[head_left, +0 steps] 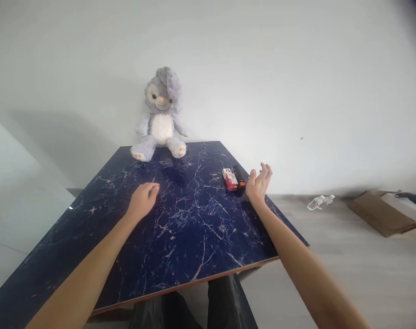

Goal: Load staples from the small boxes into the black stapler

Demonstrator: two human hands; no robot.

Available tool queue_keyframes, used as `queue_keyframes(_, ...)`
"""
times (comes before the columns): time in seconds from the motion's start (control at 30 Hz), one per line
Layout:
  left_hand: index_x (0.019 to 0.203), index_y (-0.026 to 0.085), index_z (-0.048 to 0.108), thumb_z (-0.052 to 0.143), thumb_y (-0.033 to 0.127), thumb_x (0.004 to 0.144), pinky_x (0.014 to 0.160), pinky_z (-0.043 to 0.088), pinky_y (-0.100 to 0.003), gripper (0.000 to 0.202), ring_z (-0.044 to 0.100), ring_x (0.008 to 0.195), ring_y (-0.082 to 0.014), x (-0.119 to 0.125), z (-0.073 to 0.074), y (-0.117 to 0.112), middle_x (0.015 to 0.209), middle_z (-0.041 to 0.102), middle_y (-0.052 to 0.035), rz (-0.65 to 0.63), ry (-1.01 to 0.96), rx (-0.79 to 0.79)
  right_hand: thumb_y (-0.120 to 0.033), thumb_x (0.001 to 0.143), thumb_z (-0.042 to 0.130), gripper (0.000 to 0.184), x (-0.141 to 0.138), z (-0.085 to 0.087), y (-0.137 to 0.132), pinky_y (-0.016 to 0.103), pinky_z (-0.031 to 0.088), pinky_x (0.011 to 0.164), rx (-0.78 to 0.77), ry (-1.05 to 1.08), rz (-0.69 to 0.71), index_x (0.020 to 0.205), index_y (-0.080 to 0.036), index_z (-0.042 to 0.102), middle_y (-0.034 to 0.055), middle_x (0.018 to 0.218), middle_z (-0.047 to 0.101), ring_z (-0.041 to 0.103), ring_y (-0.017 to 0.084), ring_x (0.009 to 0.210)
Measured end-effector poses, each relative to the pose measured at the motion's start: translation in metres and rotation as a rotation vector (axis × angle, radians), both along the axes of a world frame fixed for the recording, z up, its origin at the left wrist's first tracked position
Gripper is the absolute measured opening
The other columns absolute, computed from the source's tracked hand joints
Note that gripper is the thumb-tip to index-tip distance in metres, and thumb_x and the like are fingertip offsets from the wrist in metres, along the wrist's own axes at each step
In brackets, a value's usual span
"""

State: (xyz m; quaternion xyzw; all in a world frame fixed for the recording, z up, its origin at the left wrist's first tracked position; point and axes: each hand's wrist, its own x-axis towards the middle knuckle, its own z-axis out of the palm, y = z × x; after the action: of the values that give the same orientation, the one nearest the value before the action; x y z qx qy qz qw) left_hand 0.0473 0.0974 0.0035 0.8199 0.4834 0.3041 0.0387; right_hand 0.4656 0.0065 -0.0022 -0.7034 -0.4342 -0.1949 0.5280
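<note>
A dark blue marbled table (180,228) fills the middle of the view. My left hand (142,199) rests on it near the centre, fingers curled loosely with nothing seen in them. My right hand (258,184) hovers at the table's right edge, fingers spread and empty, just right of a black and orange device (240,177) and a small red and white box (230,178). A grey plush rabbit (161,116) sits upright at the table's far edge, against the white wall.
Right of the table, on the pale floor, lie two small plastic bottles (319,201) and flattened cardboard (379,212) with a dark object on a white board beyond it. My dark-clothed legs (194,308) show under the table's near edge.
</note>
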Motion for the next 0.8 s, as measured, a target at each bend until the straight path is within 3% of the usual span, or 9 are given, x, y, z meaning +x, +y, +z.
queue_keyframes(0.13,0.114,0.021,0.066,0.035,0.043,0.098,0.101,0.043,-0.04,0.041,0.06,0.108,-0.0255,0.011,0.001,-0.011,0.115,0.07,-0.0079,-0.093,-0.012,-0.038,-0.044,0.1,0.027,0.048,0.0,-0.003,0.001,0.053,0.033,0.108,-0.011,-0.001,-0.038,0.138,-0.017,0.04,0.0199,0.143,0.039,0.039,0.03,0.133)
queue_keyframes(0.27,0.113,0.021,0.067,0.036,0.043,0.098,0.099,0.044,-0.04,0.041,0.061,0.106,-0.0258,0.012,0.002,-0.012,0.114,0.071,-0.0083,-0.109,-0.038,-0.061,-0.043,0.097,0.033,0.045,-0.005,-0.004,0.0,0.048,0.039,0.104,-0.049,0.027,0.003,0.132,-0.017,0.045,0.019,0.135,0.047,0.05,0.029,0.122)
queue_keyframes(0.43,0.11,0.021,0.069,0.04,0.045,0.096,0.094,0.046,-0.042,0.04,0.062,0.102,-0.0271,0.013,0.0,-0.012,0.112,0.071,-0.0092,-0.151,-0.009,-0.081,-0.051,0.091,0.046,0.045,-0.02,-0.009,0.0,0.042,0.049,0.089,-0.245,0.021,0.058,0.121,-0.018,0.05,0.0161,0.126,0.054,0.061,0.026,0.097)
queue_keyframes(0.6,0.111,0.022,0.069,0.043,0.042,0.095,0.092,0.047,-0.041,0.037,0.063,0.102,-0.0266,0.015,-0.006,-0.014,0.111,0.071,-0.0086,-0.17,-0.008,-0.072,-0.055,0.087,0.052,0.044,-0.035,-0.012,0.0,0.042,0.051,0.086,-0.428,-0.153,0.07,0.118,-0.023,0.056,0.0137,0.143,0.045,0.061,0.029,0.105)
queue_keyframes(0.8,0.109,0.022,0.07,0.045,0.038,0.095,0.091,0.048,-0.041,0.032,0.063,0.099,-0.025,0.016,-0.009,-0.015,0.108,0.071,-0.0069,-0.19,-0.005,-0.063,-0.051,0.091,0.047,0.04,-0.034,-0.009,0.002,0.043,0.05,0.09,-0.458,-0.155,0.095,0.119,-0.024,0.06,0.0124,0.14,0.049,0.06,0.03,0.11)
